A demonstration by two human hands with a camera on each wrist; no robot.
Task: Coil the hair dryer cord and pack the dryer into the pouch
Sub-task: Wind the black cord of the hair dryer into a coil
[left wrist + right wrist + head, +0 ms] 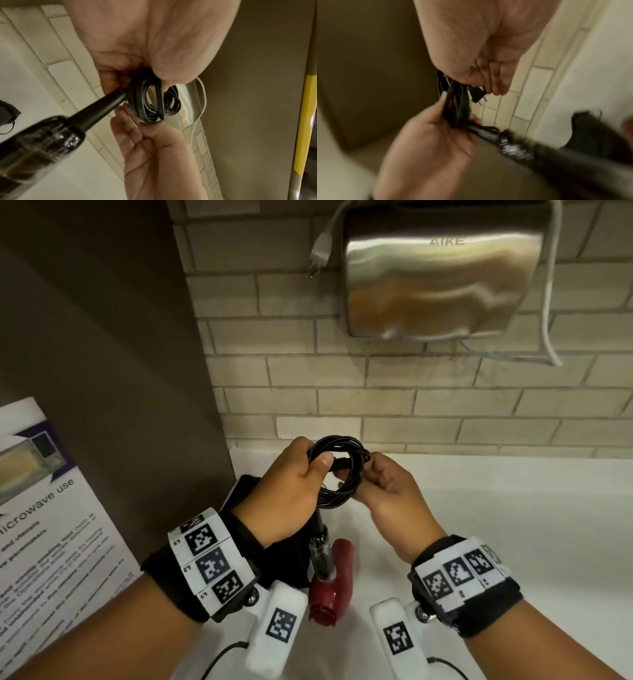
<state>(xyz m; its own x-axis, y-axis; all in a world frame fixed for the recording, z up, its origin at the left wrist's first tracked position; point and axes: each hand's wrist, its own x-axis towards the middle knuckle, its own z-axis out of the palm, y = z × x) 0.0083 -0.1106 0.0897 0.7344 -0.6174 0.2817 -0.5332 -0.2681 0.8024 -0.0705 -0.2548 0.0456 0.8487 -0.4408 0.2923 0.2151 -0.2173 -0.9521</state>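
Your left hand (pixel 291 484) has its grip clenched round the coiled cord (pixel 339 470), thumb pressed over the bundle of black loops, and it holds that coil up above the white table (pixel 513 525). Your right hand (pixel 387 484) meets the coil from the other side; its fingertips (pixel 494 86) pinch the plug (pixel 476 95) at the cord's free end, prongs pointing away. That view is blurred, so whether the plug is going through the loops or merely lying beside them is hard to say.

The hair dryer (pixel 330 580) hangs below the coil by its stiff black cord sleeve, the dark red body close over the table between your wrists. The black pouch (pixel 274 542) lies on the table under your left wrist, mostly hidden by it; its mouth is out of sight.

You appear to be at the end of the coiling step: the loops are gathered and only the plug end is left to secure. Packing has not begun.

The next move calls for fixing that tail so the loops cannot spring apart, probably by tucking the plug through the centre, while the left hand's hold stays firm. After that you need one hand free to open the pouch, so the coil and dryer must pass into a single hand first.
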